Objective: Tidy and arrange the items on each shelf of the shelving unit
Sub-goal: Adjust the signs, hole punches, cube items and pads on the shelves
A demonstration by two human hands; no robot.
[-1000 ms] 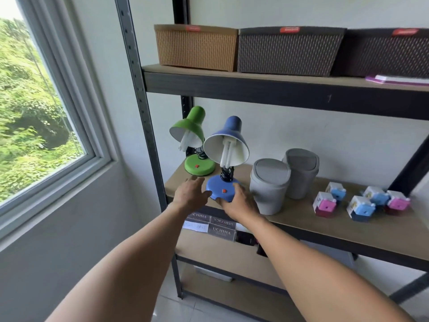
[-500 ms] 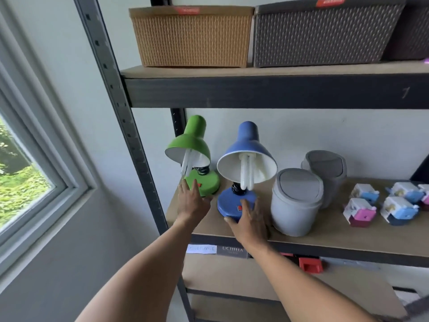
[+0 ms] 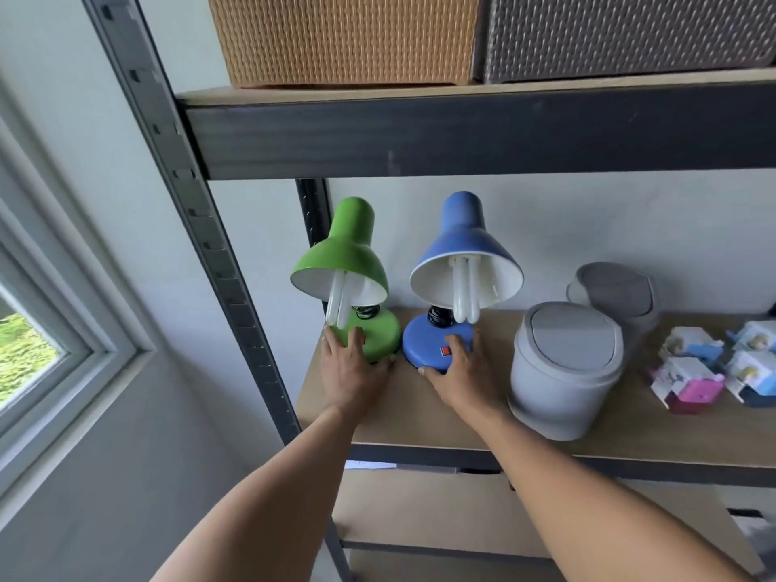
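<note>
Two small desk lamps stand side by side at the left end of the middle shelf (image 3: 420,417). My left hand (image 3: 350,371) grips the round base of the green lamp (image 3: 348,254). My right hand (image 3: 457,371) grips the front of the blue lamp (image 3: 464,245) base, fingers over its red switch. Both lamp shades tilt toward me with white bulbs showing. The two bases sit almost touching.
Two grey swing-lid bins (image 3: 562,371) stand right of the blue lamp. Several small pink and blue boxed toys (image 3: 688,380) lie at the right. A tan basket (image 3: 344,35) and a dark basket (image 3: 630,31) sit on the upper shelf. A metal upright (image 3: 201,228) and window (image 3: 38,354) are left.
My left hand has moved from the blue lamp's base onto the green lamp's base. The blue lamp has gone back on the shelf, level with the green one. The camera came closer.
</note>
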